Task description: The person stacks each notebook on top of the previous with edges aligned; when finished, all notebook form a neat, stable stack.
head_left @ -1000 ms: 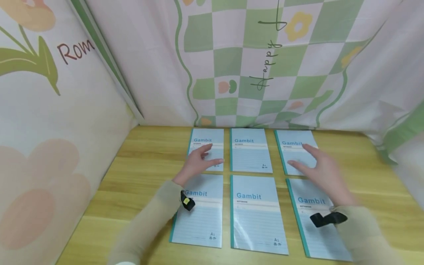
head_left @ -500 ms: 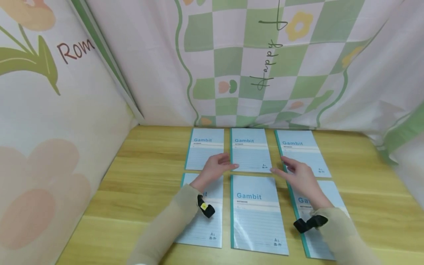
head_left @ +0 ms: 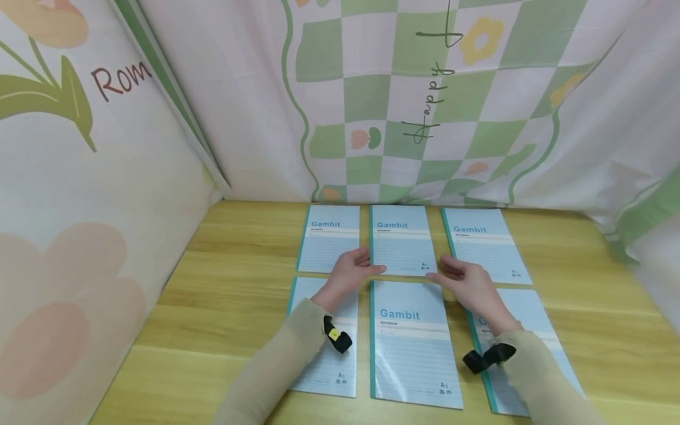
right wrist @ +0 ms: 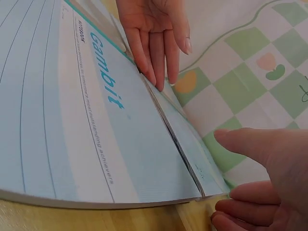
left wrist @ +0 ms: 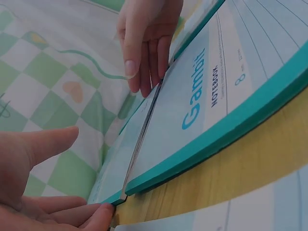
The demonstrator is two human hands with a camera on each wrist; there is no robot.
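A light-blue Gambit notebook (head_left: pixel 401 236) with a teal spine lies flat in the middle of the back row. My left hand (head_left: pixel 347 274) is at its left edge, thumb pointing over the lower corner; in the left wrist view the fingertips (left wrist: pixel 103 214) meet the spine and the thumb stands raised. On the opposite side my right hand (head_left: pixel 470 286) has its thumb at the lower right corner. From the right wrist the right fingers (right wrist: pixel 248 211) show loosely bent beside that edge. Directly in front lies another matching notebook (head_left: pixel 409 348).
More matching notebooks form two rows on the wooden table (head_left: pixel 212 283): a back left one (head_left: pixel 329 236), a back right one (head_left: pixel 480 236), and front ones (head_left: pixel 324 372) partly under my forearms. A checked curtain (head_left: pixel 414 88) hangs at the table's back edge.
Both hands have moved inward from the outer back notebooks to the back middle one, the left going right and the right going left. The notebooks stay in place.
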